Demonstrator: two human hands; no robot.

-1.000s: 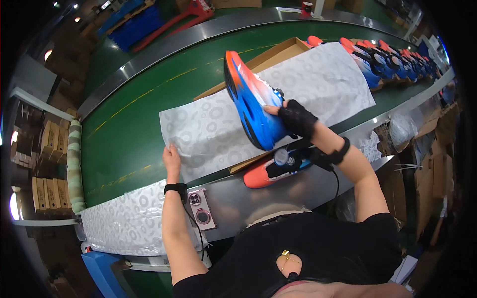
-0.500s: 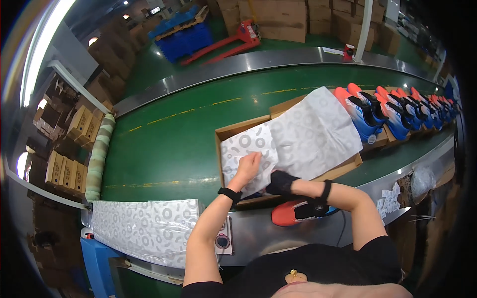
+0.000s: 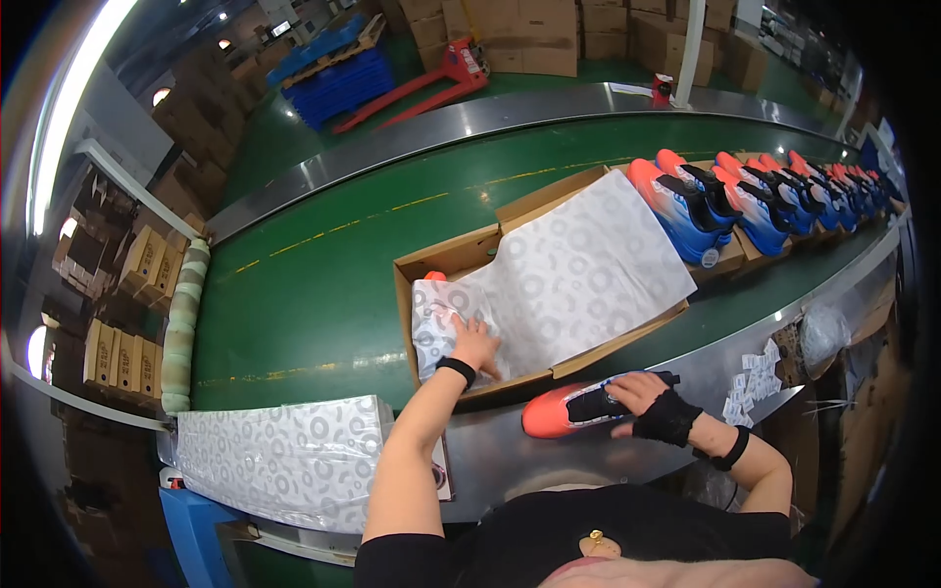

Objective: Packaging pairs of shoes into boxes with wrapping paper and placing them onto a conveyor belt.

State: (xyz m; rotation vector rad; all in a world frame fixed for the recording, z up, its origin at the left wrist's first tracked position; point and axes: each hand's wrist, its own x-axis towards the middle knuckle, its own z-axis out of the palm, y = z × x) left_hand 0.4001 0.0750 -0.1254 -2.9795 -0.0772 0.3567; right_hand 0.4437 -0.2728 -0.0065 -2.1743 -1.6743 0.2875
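Note:
An open cardboard shoebox [image 3: 404,328] sits on the green belt, lined with white patterned tissue paper [image 3: 588,250]. A folded part of the paper covers something in the box's left end, and a bit of orange shoe [image 3: 435,276] peeks out at its far edge. My left hand [image 3: 474,349] lies on this paper, fingers spread. On the metal ledge in front of the box lies an orange, black and blue sneaker [image 3: 551,413], toe to the left. My right hand [image 3: 655,404], in a black fingerless glove, has its fingers and thumb around the sneaker's ankle end.
A stack of patterned tissue sheets [image 3: 279,461] lies at the near left. Several matching sneakers [image 3: 686,220] line the belt's right side on boxes. Small white labels [image 3: 753,384] and a clear plastic bag [image 3: 825,331] are at the right. Beyond the belt stands a red pallet jack [image 3: 431,86].
My right hand has moved from the box's near edge onto the sneaker. My left hand has gone from pinching the paper to spreading on it. Orange shoe now shows at the paper's far edge.

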